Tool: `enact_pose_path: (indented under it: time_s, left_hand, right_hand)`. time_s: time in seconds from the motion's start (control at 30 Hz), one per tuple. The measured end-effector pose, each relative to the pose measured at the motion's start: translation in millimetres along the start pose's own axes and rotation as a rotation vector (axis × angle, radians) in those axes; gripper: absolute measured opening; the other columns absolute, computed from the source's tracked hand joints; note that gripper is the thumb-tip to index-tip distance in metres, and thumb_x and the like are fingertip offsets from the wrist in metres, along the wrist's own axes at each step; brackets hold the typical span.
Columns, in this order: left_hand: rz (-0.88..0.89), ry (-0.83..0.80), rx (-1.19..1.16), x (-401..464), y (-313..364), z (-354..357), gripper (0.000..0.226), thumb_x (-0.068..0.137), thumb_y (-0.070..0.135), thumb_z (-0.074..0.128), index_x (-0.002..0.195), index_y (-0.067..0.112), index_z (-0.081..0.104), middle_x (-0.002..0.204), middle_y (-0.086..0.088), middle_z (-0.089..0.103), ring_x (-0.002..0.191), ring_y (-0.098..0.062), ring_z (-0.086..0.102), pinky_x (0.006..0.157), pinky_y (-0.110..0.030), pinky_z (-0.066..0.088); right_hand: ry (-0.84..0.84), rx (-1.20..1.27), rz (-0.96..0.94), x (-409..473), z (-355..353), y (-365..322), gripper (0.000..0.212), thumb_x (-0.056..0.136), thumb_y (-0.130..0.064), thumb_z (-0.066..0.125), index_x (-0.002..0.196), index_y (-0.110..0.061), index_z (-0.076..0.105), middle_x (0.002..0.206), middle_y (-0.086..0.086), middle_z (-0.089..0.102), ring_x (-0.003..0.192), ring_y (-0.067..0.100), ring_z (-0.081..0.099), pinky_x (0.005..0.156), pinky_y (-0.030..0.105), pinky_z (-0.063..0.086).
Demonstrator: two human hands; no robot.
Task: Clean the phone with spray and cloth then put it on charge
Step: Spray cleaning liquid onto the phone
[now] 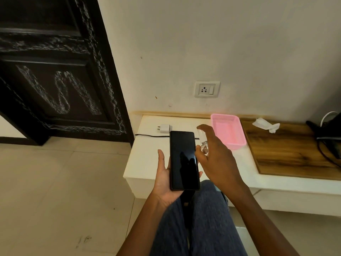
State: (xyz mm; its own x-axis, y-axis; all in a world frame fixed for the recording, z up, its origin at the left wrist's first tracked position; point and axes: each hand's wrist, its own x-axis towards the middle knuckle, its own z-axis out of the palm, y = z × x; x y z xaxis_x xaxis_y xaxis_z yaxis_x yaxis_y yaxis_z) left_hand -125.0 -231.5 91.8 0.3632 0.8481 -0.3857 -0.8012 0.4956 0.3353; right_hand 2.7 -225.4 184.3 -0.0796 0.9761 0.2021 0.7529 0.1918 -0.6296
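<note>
**Spraying the screen without soaking it**

Both hands are busy at the centre of the frame. Palm up, the left hand (166, 183) cradles the phone (184, 160), fingers curled loosely round its left edge and the dark screen facing up. Just right of it, the right hand (217, 154) is wrapped round a small clear spray bottle (203, 143), with the index finger arched over the white cap as if ready to press.

The step in hand looks like the spraying. To do it well, the nozzle should point at the glass rather than at the ports along the lower edge, and one light press is probably enough; a wet pool could creep into the openings. Keeping the phone level in the palm would stop any run-off. Whether the nozzle truly faces the screen cannot be told, since the fingers hide it.

A crumpled white cloth (265, 124) lies on the wooden board (287, 150) at right, well apart from the hands, so the bottle must be set down first. Above the phone on the white ledge (147, 163) wait the charger plug (164, 128) and black cable (151, 135), with the wall socket (207, 89) higher up and a pink basket (228, 132) beside the bottle.
</note>
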Motion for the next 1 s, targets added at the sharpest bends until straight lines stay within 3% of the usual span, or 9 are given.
enact_pose_path:
  time_s: [0.07, 0.2, 0.27, 0.43, 0.5, 0.6, 0.77, 0.87, 1.0]
  left_hand:
    - [0.000, 0.006, -0.002, 1, 0, -1, 0.083, 0.073, 0.075, 0.049, 0.132, 0.017, 0.057, 0.132, -0.018, 0.059, 0.122, -0.036, 0.056, 0.089, -0.049, 0.054]
    - [0.003, -0.005, -0.001, 3, 0, -4, 0.087, 0.072, 0.077, 0.049, 0.135, 0.018, 0.054, 0.140, -0.017, 0.052, 0.133, -0.034, 0.045, 0.104, -0.050, 0.043]
    - [0.001, -0.007, 0.008, 4, -1, -5, 0.089, 0.072, 0.078, 0.049, 0.136, 0.016, 0.054, 0.143, -0.017, 0.049, 0.135, -0.034, 0.042, 0.107, -0.050, 0.040]
    - [0.005, -0.020, 0.024, 6, 0, -10, 0.089, 0.074, 0.079, 0.046, 0.134, 0.014, 0.056, 0.138, -0.019, 0.054, 0.127, -0.035, 0.051, 0.103, -0.049, 0.045]
    - [0.007, -0.017, 0.035, 7, 2, -11, 0.091, 0.074, 0.079, 0.046, 0.134, 0.012, 0.056, 0.139, -0.018, 0.053, 0.130, -0.034, 0.049, 0.106, -0.048, 0.042]
    - [0.019, -0.030, 0.030, 9, 3, -13, 0.094, 0.073, 0.078, 0.047, 0.139, 0.011, 0.049, 0.147, -0.017, 0.043, 0.137, -0.031, 0.040, 0.115, -0.048, 0.029]
    - [0.043, -0.063, -0.005, 13, 7, -17, 0.092, 0.073, 0.078, 0.049, 0.139, 0.014, 0.049, 0.143, -0.016, 0.049, 0.135, -0.030, 0.044, 0.110, -0.049, 0.037]
    - [0.047, -0.078, -0.020, 15, 9, -17, 0.093, 0.073, 0.078, 0.050, 0.141, 0.014, 0.047, 0.145, -0.016, 0.047, 0.135, -0.031, 0.043, 0.109, -0.050, 0.037]
    - [0.050, -0.093, -0.036, 16, 11, -16, 0.092, 0.073, 0.077, 0.051, 0.140, 0.015, 0.048, 0.143, -0.016, 0.049, 0.129, -0.032, 0.048, 0.106, -0.051, 0.039]
  right_hand:
    - [0.008, 0.004, 0.002, 0, -1, 1, 0.047, 0.092, -0.025, 0.052, 0.129, -0.040, 0.028, 0.116, -0.003, 0.056, 0.079, 0.012, 0.058, 0.082, 0.043, 0.053]
    - [0.052, 0.075, -0.055, -5, -9, 3, 0.052, 0.092, -0.026, 0.054, 0.133, -0.044, 0.028, 0.109, -0.020, 0.043, 0.071, -0.003, 0.051, 0.069, 0.012, 0.042]
    - [0.055, 0.073, -0.073, -11, -14, 2, 0.053, 0.092, -0.027, 0.054, 0.132, -0.047, 0.026, 0.106, -0.022, 0.042, 0.073, -0.005, 0.051, 0.066, 0.004, 0.035]
    - [-0.017, 0.038, -0.060, -30, -13, 0, 0.050, 0.093, -0.028, 0.052, 0.130, -0.047, 0.025, 0.107, -0.015, 0.052, 0.087, 0.007, 0.056, 0.083, 0.027, 0.048]
    - [-0.025, 0.038, -0.035, -36, -10, 3, 0.048, 0.093, -0.028, 0.052, 0.132, -0.042, 0.028, 0.116, -0.010, 0.055, 0.094, 0.011, 0.056, 0.080, 0.022, 0.045]
    - [0.006, 0.040, -0.045, -42, -9, 6, 0.050, 0.092, -0.029, 0.053, 0.134, -0.042, 0.028, 0.114, -0.016, 0.051, 0.094, 0.007, 0.053, 0.074, 0.015, 0.039]
    - [0.011, 0.019, -0.064, -52, -8, 8, 0.055, 0.091, -0.029, 0.054, 0.131, -0.052, 0.024, 0.105, -0.025, 0.044, 0.071, -0.008, 0.050, 0.052, -0.002, 0.037]
    - [-0.026, 0.036, -0.035, -60, -2, 11, 0.050, 0.091, -0.027, 0.053, 0.130, -0.046, 0.029, 0.093, -0.015, 0.053, 0.067, -0.004, 0.055, 0.060, -0.003, 0.040]
    - [-0.043, 0.038, -0.009, -66, 5, 16, 0.050, 0.091, -0.027, 0.053, 0.131, -0.045, 0.029, 0.103, -0.016, 0.054, 0.075, -0.004, 0.056, 0.057, 0.001, 0.042]
